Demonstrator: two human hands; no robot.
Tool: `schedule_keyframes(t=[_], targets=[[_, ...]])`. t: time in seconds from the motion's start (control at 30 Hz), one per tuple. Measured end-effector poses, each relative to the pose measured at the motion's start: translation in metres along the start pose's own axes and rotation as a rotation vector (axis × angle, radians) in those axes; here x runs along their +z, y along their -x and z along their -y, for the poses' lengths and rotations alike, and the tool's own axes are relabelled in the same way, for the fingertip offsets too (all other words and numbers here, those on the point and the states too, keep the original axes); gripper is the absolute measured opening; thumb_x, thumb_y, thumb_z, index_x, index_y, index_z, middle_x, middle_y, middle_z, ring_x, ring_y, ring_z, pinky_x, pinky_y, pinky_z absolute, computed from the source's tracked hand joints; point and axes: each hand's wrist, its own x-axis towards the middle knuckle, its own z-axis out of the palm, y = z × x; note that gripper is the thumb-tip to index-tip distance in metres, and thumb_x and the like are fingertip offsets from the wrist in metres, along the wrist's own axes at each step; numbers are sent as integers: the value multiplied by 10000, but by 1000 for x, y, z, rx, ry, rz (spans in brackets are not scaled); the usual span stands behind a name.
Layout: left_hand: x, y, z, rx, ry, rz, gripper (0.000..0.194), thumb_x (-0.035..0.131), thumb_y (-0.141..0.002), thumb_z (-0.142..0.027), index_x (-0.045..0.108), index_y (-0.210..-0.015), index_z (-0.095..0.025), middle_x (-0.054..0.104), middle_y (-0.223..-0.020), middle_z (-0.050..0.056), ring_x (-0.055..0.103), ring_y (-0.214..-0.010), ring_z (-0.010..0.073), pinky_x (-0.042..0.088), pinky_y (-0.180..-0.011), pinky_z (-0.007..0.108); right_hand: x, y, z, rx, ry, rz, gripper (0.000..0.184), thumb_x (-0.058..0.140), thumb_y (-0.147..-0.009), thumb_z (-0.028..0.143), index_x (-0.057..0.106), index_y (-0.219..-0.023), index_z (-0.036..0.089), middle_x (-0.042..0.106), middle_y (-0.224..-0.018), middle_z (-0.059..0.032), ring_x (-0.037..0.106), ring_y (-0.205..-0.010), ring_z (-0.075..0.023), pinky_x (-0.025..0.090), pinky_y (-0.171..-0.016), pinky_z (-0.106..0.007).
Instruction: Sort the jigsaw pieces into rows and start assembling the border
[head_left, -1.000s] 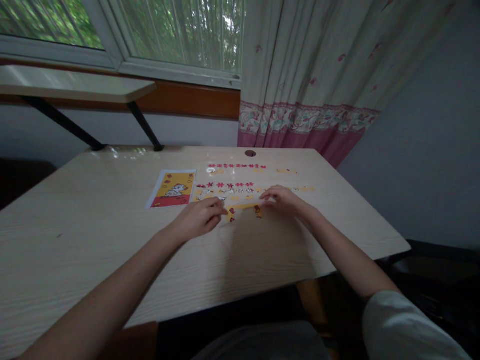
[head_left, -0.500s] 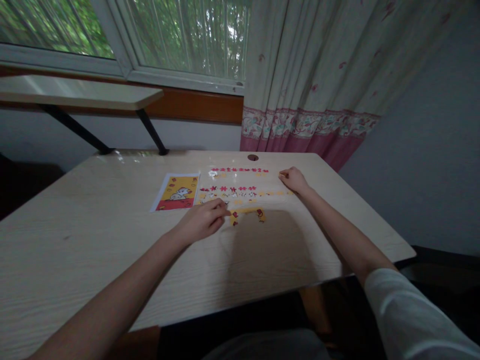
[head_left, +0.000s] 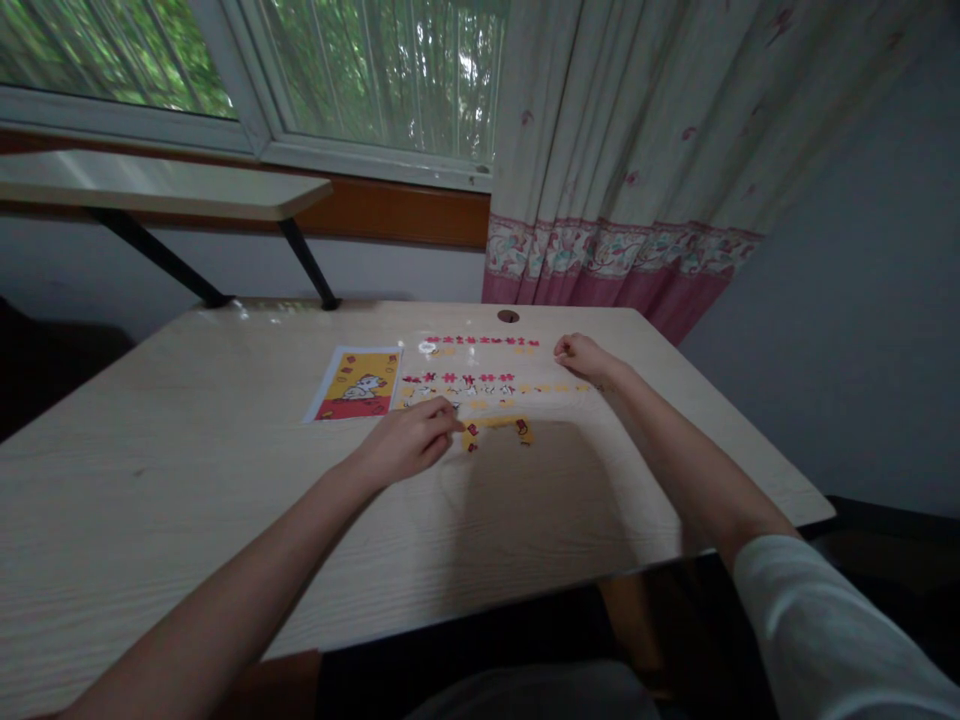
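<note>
Joined jigsaw puzzle pieces [head_left: 495, 424] form a yellow corner-like strip with red patches on the table. My left hand [head_left: 409, 440] rests at its left end, fingers curled and fingertips touching or very near the strip; anything inside them is hidden. Farther off on the right, my right hand [head_left: 583, 358] is closed in a pinch just above the tabletop. A small puzzle piece appears to be at its fingertips, mostly hidden now. Loose red puzzle pieces [head_left: 480, 341] lie in a row left of that hand. More red, white and yellow pieces [head_left: 487, 389] lie in rows nearer me.
A printed picture sheet [head_left: 356, 385] of a white animal on yellow and red lies left of the pieces. A raised shelf [head_left: 165, 185] stands at the back left. Behind the table [head_left: 187, 460] hang curtains [head_left: 600, 240] beside a window. A round cable hole [head_left: 508, 316] sits near the far edge.
My right hand has shifted very slightly left and its fingers have curled in, so the yellowish piece seen at its fingertips hardly shows. My left hand stays at the strip.
</note>
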Motion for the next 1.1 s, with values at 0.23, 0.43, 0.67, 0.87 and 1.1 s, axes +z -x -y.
schedule_keyframes(t=[0.23,0.43,0.67,0.87,1.1], targets=[[4,-12,-22,-201,473,-191,234,459,-839,-232,674,-904,-167,624,-802,52,525,-642,116,420,-559,224,-3,40,63,-100,-416,-8,187,551,-773,269,639,-863,131,646,-761,-40,545,-658,-101,413,-610,-217],[13,-16,-38,-392,700,-229,211,577,-771,-322,675,-839,-148,647,-685,32,486,-506,95,359,-465,212,10,81,140,-65,-1064,156,293,707,-632,399,632,-779,157,639,-694,-12,576,-611,-87,457,-567,-217],[12,-18,-37,-461,855,-208,207,589,-745,-320,655,-767,-125,658,-659,51,545,-553,120,390,-478,220,17,85,161,66,-1264,149,307,762,-548,392,589,-681,176,595,-574,42,534,-481,-55,407,-421,-165],[12,-19,-35,-495,919,-230,187,589,-719,-310,655,-723,-136,665,-639,46,581,-596,142,420,-508,228,15,87,161,-35,-1184,145,306,709,-624,440,592,-728,177,611,-627,21,565,-525,-73,443,-452,-181],[9,-20,-30,-501,940,-301,149,567,-722,-259,653,-677,-146,682,-689,43,599,-632,141,476,-609,257,7,87,149,-403,-663,-272,258,644,-742,389,634,-926,210,638,-873,-49,567,-683,-113,484,-684,-283]])
